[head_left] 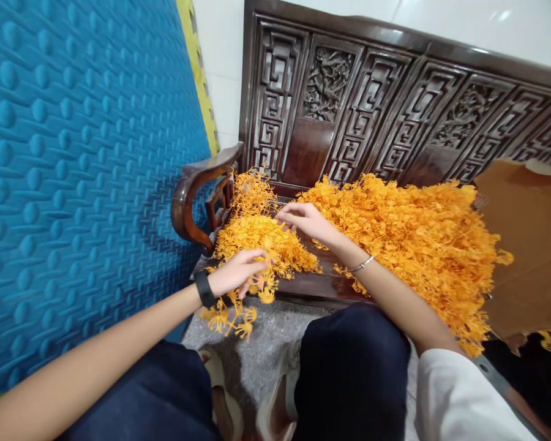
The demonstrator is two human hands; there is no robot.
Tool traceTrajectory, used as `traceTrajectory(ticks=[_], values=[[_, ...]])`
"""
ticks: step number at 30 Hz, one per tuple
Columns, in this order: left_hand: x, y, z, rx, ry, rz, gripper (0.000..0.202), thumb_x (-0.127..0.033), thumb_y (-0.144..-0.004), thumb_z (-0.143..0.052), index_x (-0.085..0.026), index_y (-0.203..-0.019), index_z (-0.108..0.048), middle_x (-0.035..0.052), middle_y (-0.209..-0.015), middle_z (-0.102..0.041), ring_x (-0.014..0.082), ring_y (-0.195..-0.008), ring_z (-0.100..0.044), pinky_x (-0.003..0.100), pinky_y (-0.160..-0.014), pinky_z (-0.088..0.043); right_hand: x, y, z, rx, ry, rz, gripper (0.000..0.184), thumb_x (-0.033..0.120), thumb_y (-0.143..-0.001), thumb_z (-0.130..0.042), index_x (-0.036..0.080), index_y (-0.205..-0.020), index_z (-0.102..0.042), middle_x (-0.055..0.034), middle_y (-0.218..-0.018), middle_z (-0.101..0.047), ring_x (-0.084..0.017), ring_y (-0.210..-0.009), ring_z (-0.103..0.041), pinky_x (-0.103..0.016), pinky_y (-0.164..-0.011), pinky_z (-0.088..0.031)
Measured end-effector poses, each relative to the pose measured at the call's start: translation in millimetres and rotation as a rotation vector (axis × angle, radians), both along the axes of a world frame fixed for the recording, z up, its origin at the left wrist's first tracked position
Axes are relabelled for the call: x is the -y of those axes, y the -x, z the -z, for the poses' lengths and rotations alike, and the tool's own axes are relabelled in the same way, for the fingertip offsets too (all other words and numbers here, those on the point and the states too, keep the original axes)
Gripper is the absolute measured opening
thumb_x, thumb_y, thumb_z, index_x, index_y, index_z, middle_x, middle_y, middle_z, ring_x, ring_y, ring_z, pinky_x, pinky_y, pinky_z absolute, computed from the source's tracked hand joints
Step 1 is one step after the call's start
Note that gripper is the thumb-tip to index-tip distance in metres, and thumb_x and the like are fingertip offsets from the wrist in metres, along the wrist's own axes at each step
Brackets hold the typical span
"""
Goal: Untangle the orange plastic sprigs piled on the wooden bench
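Head view, clock face on the picture, 12 at its top. The left hand (236, 271), just off centre toward 8 o'clock, wears a black band (204, 289). Its fingers are half curled and point toward 2 o'clock, grasping an orange sprig (244, 320); how firmly cannot be told. The sprig hangs below and past the fingertips, in front of the bench (312, 285). Its long axis runs roughly from 2 to 8 o'clock, uneven and branched, with forked tips pointing toward 6 o'clock.

The right hand (310, 222) lies near the centre, palm side down, with a bracelet (362, 264) on the wrist. Its fingers are slightly bent, fairly close together, and point toward 9 o'clock, above the small pile (257, 237) of orange pieces. Whether they touch or grip a piece cannot be told.

The small pile rests at the bench's 9 o'clock end, beside the armrest (195, 177). The large pile (408, 226) stands at 3 o'clock from centre, its long axis from 10 to 4 o'clock. Cardboard (532, 245) is just beyond it, toward 3 o'clock.
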State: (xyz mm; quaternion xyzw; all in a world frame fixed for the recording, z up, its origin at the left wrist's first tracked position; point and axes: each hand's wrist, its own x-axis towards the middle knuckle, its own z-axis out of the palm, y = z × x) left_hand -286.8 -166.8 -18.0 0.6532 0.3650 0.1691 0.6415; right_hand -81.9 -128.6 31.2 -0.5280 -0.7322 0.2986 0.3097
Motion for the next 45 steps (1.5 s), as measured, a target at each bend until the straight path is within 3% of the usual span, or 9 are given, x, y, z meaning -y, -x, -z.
traceTrajectory(ticks=[8,14,21,26,29,31,36,41,45], values=[[2,5,-15.3,0.127,-0.142,-0.107,0.028,-0.044,-0.082,-0.054,-0.017,-0.076,-0.049,-0.0068,-0.055,-0.047,0.0051,-0.036,-0.042,0.018,-0.035,-0.036,42,22,-10.1,-0.314,0.277,-0.175,0.029,0.036,-0.072,-0.069,0.019,-0.094,-0.062,-0.0013,-0.086,-0.064,-0.01,-0.071,-0.06,-0.022,-0.058,-0.05],[19,8,2.3,-0.031,-0.386,-0.22,0.026,-0.036,-0.081,-0.054,-0.018,-0.066,-0.043,-0.0074,-0.052,-0.043,0.0069,-0.04,-0.043,0.02,-0.045,-0.035,48,21,9.8,-0.509,0.41,-0.17,0.027,0.036,-0.069,-0.071,0.018,-0.089,-0.063,-0.0014,-0.083,-0.063,-0.009,-0.066,-0.06,-0.024,-0.057,-0.05],[24,-2,11.9,-0.197,-0.7,-0.287,0.025,-0.033,-0.081,-0.053,-0.017,-0.063,-0.046,-0.0031,-0.06,-0.051,0.0113,-0.059,-0.048,0.024,-0.062,-0.035,43,27,21.7,-0.431,0.288,-0.19,0.028,0.032,-0.063,-0.077,0.016,-0.078,-0.06,0.0016,-0.072,-0.06,-0.008,-0.062,-0.055,-0.026,-0.064,-0.048],[33,-2,4.0,-0.141,-0.627,-0.299,0.03,-0.042,-0.078,-0.061,-0.015,-0.088,-0.054,-0.0027,-0.066,-0.056,0.0129,-0.064,-0.053,0.025,-0.065,-0.039,48,22,9.9,-0.478,0.17,-0.268,0.026,0.026,-0.065,-0.077,0.016,-0.082,-0.06,0.0006,-0.081,-0.061,-0.009,-0.072,-0.057,-0.028,-0.073,-0.048],[38,6,-7.7,-0.046,-0.518,-0.363,0.075,-0.043,-0.071,-0.069,-0.019,-0.132,-0.034,0.0016,-0.084,-0.063,0.0153,-0.072,-0.057,0.025,-0.063,-0.042,54,21,3.7,-0.528,0.173,-0.344,0.026,0.022,-0.066,-0.076,0.018,-0.087,-0.061,0.0007,-0.083,-0.061,-0.01,-0.077,-0.058,-0.028,-0.077,-0.049],[40,11,-17.8,0.028,-0.447,-0.331,0.091,-0.041,-0.067,-0.073,-0.025,-0.141,-0.023,0.0068,-0.104,-0.062,0.0146,-0.074,-0.057,0.023,-0.058,-0.042,57,21,0.5,-0.553,0.175,-0.398,0.026,0.02,-0.067,-0.075,0.019,-0.089,-0.062,0.0007,-0.085,-0.061,-0.01,-0.081,-0.059,-0.027,-0.079,-0.049],[41,13,-41.6,0.191,-0.287,-0.189,0.072,-0.035,-0.064,-0.074,-0.024,-0.129,-0.046,0.0089,-0.118,-0.059,0.0053,-0.057,-0.049,0.017,-0.045,-0.034,64,20,-6.5,-0.561,0.149,-0.409,0.027,0.024,-0.068,-0.075,0.021,-0.091,-0.06,-0.0004,-0.091,-0.063,-0.012,-0.087,-0.061,-0.028,-0.083,-0.05],[38,-4,-40.5,0.113,-0.091,-0.271,0.036,-0.044,-0.075,-0.064,-0.015,-0.097,-0.062,-0.0044,-0.055,-0.055,0.0015,-0.034,-0.031,0.016,-0.032,-0.02,59,17,-5.5,-0.529,0.008,-0.317,0.031,0.032,-0.067,-0.076,0.019,-0.09,-0.06,-0.0023,-0.092,-0.062,-0.014,-0.087,-0.06,-0.031,-0.082,-0.05],[27,-8,-32.2,0.03,-0.023,-0.287,0.022,-0.035,-0.077,-0.064,-0.013,-0.078,-0.064,-0.0089,-0.041,-0.038,0.0011,-0.027,-0.023,0.016,-0.029,-0.015,41,16,7.9,-0.463,-0.013,-0.261,0.03,0.031,-0.064,-0.077,0.019,-0.085,-0.059,-0.0009,-0.083,-0.059,-0.013,-0.08,-0.057,-0.031,-0.078,-0.047]])
